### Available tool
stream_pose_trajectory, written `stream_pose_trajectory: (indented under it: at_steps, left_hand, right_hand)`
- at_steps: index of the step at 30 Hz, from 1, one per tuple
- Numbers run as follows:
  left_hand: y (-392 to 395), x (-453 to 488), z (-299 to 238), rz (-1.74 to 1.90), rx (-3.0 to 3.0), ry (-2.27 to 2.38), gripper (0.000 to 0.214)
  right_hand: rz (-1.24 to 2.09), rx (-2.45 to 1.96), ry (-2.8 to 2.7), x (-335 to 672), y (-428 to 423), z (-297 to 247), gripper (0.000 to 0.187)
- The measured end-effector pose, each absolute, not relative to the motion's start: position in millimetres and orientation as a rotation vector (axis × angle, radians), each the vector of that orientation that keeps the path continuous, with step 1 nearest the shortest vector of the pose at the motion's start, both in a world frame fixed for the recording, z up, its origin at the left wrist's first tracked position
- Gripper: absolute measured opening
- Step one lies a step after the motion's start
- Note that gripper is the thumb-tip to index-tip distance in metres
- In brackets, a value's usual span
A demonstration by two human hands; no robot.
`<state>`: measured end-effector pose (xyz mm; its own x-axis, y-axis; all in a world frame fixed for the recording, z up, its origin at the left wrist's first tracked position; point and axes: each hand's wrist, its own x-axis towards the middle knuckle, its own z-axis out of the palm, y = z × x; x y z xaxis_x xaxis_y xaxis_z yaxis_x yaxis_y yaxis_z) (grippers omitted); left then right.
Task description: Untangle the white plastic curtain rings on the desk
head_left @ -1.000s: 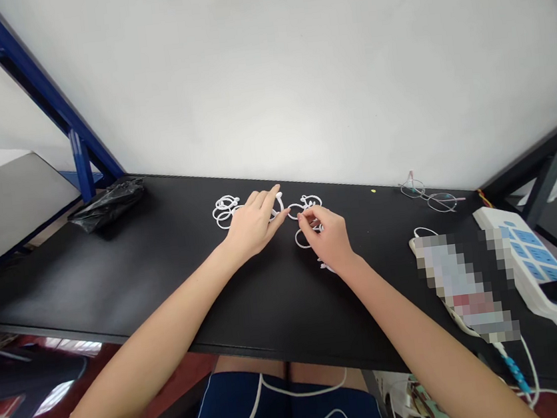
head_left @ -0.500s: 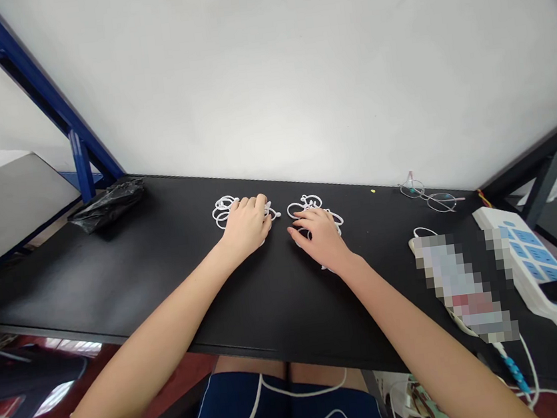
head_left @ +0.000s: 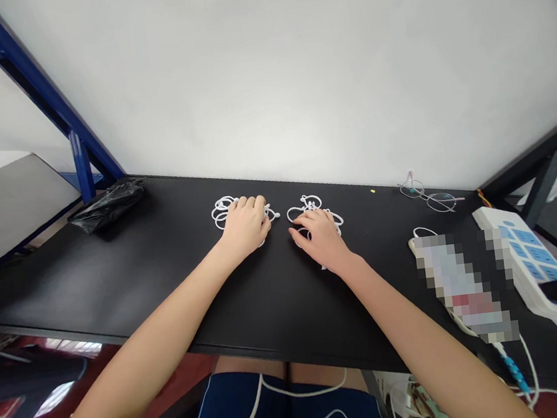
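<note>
A small pile of thin white rings or loops with little knobs (head_left: 221, 213) lies on the black tabletop (head_left: 249, 306). My left hand (head_left: 245, 225) rests over this pile, fingers bent down across it and thumb set apart on the right; the fingertips are hidden. A second, similar pile of white loops (head_left: 312, 202) is a short way to the right. Over it lies my right hand (head_left: 321, 234), open, with thumb and fingers apart and loops showing beneath and around them. Neither hand lifts anything off the table.
Wire-framed glasses (head_left: 428, 195) lie near the wall at right. A blurred-out phone-like device (head_left: 461, 289) on a cable and a white power strip (head_left: 526, 261) occupy the right side. At far left a crumpled black plastic bag (head_left: 110, 205) sits by a blue metal post (head_left: 81, 166).
Almost nothing differs. The left-hand pile of loops has shifted very slightly to the left; both hands stay over their piles.
</note>
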<state>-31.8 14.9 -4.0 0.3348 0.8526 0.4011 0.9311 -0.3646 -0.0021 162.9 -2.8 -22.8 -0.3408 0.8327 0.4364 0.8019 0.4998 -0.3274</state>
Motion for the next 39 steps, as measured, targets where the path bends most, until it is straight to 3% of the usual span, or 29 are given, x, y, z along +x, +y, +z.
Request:
stream_pose_trajectory:
  at_steps: [8,24,39]
  left_hand:
    - [14.5,-31.1,-4.0,-0.484,-2.364,-1.624,0.023]
    - [13.8,-31.7,-2.2,-0.419,-2.366,-1.643,0.026]
    - [14.2,-30.9,-1.4,-0.376,-2.358,-1.673,0.029]
  right_hand:
    - [0.108,-1.423,-2.098,164.8,-0.5,-23.9,0.009]
    - [0.189,-1.359,-1.993,169.5,2.7,-23.7,0.016]
    - [0.042,-1.184,-1.844,168.7,1.2,-20.5,0.021]
